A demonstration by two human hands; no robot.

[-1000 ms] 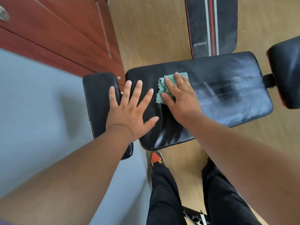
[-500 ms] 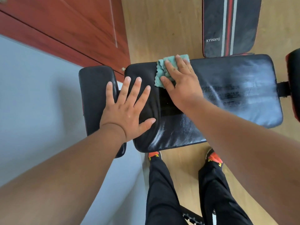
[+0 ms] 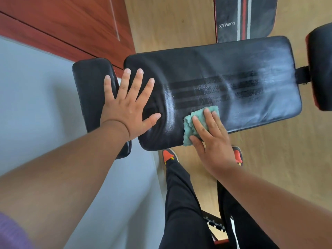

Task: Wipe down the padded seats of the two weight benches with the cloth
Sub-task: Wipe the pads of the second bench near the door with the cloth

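Fingers (image 3: 206, 123) flat, pinning cloth (image 3: 190, 126) at pad (image 3: 233, 60) near edge; left hand (image 3: 125, 108) splayed, bracing. Overshoot, you drop cloth.

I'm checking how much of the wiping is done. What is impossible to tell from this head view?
- Seat pad under the cloth and right hand: covered.
- Pad under the left hand: covered.
- Second bench: cut off by the top edge.
- Right end pad: cut off by the right edge.
- Bench frame: hidden by the pads.

Cloth (image 3: 195, 121) half-hidden under right hand (image 3: 213, 141); far striped pad (image 3: 244, 18) — and right pad (image 3: 321, 67) — cut by frame edges.
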